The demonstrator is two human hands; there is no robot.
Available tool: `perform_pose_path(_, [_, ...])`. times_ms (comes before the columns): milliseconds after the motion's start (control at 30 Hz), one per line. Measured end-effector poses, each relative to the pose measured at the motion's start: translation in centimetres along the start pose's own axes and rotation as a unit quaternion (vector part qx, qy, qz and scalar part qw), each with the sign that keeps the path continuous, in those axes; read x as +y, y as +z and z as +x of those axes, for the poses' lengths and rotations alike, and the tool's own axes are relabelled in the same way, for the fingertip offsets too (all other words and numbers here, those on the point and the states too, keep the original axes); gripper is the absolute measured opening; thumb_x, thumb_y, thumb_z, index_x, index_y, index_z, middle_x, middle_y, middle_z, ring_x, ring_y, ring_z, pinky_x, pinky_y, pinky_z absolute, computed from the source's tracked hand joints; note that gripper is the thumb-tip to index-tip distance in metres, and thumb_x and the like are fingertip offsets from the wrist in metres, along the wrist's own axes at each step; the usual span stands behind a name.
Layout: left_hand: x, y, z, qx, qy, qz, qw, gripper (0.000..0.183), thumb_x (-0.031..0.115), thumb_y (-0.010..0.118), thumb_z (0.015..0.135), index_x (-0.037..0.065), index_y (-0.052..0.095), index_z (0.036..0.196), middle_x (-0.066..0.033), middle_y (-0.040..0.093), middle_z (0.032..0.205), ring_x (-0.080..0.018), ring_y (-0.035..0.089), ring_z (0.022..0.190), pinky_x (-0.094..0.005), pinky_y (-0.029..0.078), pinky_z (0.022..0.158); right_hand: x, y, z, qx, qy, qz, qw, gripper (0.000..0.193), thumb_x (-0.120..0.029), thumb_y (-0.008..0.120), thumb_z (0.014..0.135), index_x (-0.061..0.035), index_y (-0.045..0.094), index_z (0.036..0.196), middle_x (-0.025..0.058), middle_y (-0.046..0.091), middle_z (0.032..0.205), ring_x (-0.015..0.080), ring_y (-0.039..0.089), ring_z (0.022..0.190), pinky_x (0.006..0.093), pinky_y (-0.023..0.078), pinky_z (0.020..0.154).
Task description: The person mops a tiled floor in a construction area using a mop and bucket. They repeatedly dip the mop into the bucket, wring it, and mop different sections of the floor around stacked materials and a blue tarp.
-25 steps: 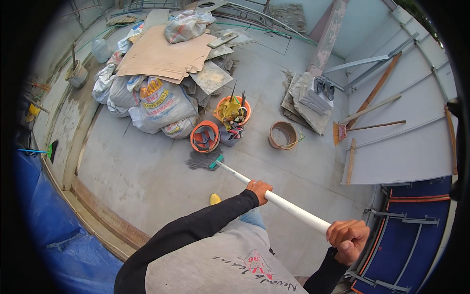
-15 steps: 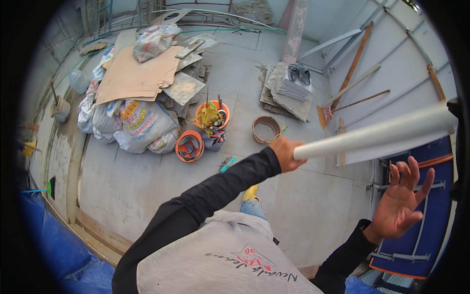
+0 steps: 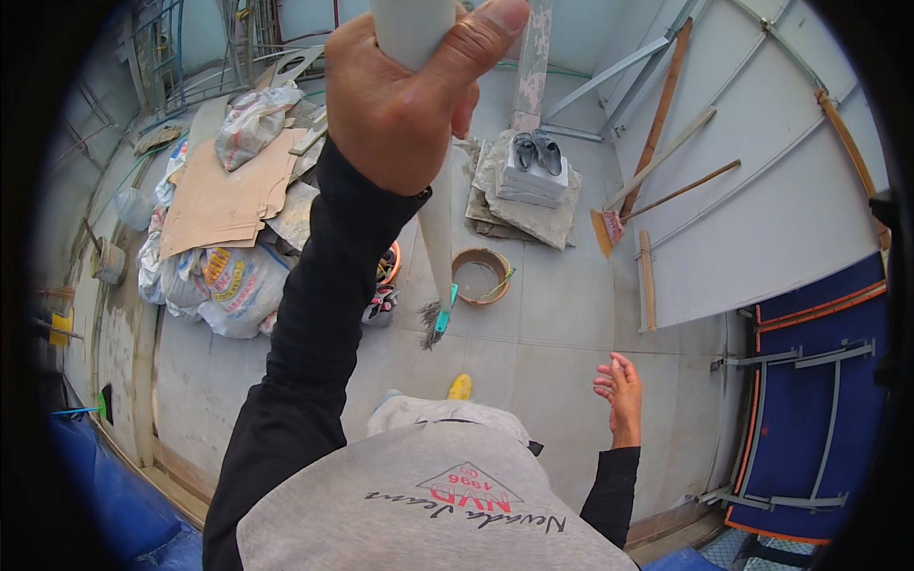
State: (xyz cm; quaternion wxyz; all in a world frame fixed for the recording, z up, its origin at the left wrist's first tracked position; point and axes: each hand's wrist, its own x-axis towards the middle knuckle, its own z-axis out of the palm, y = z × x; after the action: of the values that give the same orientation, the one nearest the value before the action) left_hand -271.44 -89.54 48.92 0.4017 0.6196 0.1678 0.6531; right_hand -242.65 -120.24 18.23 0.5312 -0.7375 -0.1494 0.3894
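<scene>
My left hand (image 3: 400, 109), raised high and close in front, is closed around the pale handle of a broom (image 3: 438, 243). The handle runs down past the hand to a teal head (image 3: 444, 316) with dark bristles at the floor. Just right of the broom head sits a round brown tub (image 3: 480, 277) with a greenish strip at its rim. My right hand (image 3: 623, 392) is held out low on the right, holding nothing, fingers loosely bent and apart. Beside my left forearm an orange bucket (image 3: 392, 262) shows only in part.
Filled sacks (image 3: 240, 290) and cardboard sheets (image 3: 224, 205) are piled at left. Stone slabs (image 3: 533, 214) at the back carry a white box (image 3: 535, 183) with dark sandals (image 3: 538, 152). Another broom (image 3: 609, 228) and wooden planks lean on the right wall. Blue panels (image 3: 809, 409) stand at right.
My left hand has risen toward me and left, swinging the broom handle from pointing right to nearly upright. My right hand has dropped lower and left. My view has shifted slightly.
</scene>
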Motion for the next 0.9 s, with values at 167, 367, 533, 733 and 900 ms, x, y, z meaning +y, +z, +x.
perform_pose_path(167, [-3.5,1.8,2.1,-0.014,0.095,0.080,0.992,0.037,0.028,0.070,0.095,0.005,0.058,0.069,-0.0027,0.050,0.048,-0.0119,0.051,0.042,-0.0263,0.042,0.046,3.7,-0.4,5.8,-0.001,0.095,-0.020,0.995,0.037,-0.030,0.061,0.101,-0.0077,0.058,0.130,0.0081,0.068,0.102,0.0137,0.064,0.076,0.0288,0.052,0.068])
perform_pose_path(367, [-11.9,1.0,2.3,0.096,0.025,0.068,0.993,0.031,0.019,0.071,0.094,0.006,0.056,0.070,-0.0037,0.050,0.050,-0.0127,0.048,0.041,-0.0269,0.042,0.045,5.3,3.8,12.4,-0.077,0.108,-0.088,0.987,0.037,-0.029,0.063,0.099,-0.0068,0.059,0.128,0.0074,0.068,0.096,0.0131,0.064,0.072,0.0275,0.052,0.064])
perform_pose_path(533, [-23.5,-2.0,-2.3,0.209,-0.061,0.045,0.975,0.024,0.005,0.063,0.093,0.006,0.052,0.071,-0.0021,0.055,0.060,-0.0101,0.050,0.050,-0.0274,0.048,0.056,7.4,9.1,18.8,-0.158,0.056,-0.126,0.978,0.034,-0.027,0.065,0.098,-0.0066,0.060,0.125,0.0076,0.067,0.092,0.0117,0.061,0.066,0.0261,0.051,0.059])
perform_pose_path(733, [-34.0,-4.0,-9.8,0.318,-0.195,0.226,0.900,0.028,0.030,0.075,0.092,0.003,0.070,0.094,-0.0039,0.063,0.066,-0.0090,0.059,0.065,-0.0310,0.049,0.061,10.3,17.3,24.6,-0.192,0.119,-0.079,0.971,0.015,-0.015,0.056,0.100,-0.0031,0.061,0.108,0.0112,0.063,0.076,0.0180,0.056,0.054,0.0316,0.047,0.047])
perform_pose_path(900, [-40.7,-5.4,-15.8,0.404,-0.333,0.154,0.838,0.034,0.037,0.074,0.092,0.004,0.067,0.090,-0.0044,0.062,0.068,-0.0116,0.058,0.067,-0.0339,0.048,0.064,12.1,22.2,29.0,-0.343,0.149,-0.179,0.910,0.028,-0.017,0.058,0.100,-0.0076,0.056,0.127,0.0117,0.066,0.090,0.0164,0.060,0.060,0.0282,0.049,0.048])
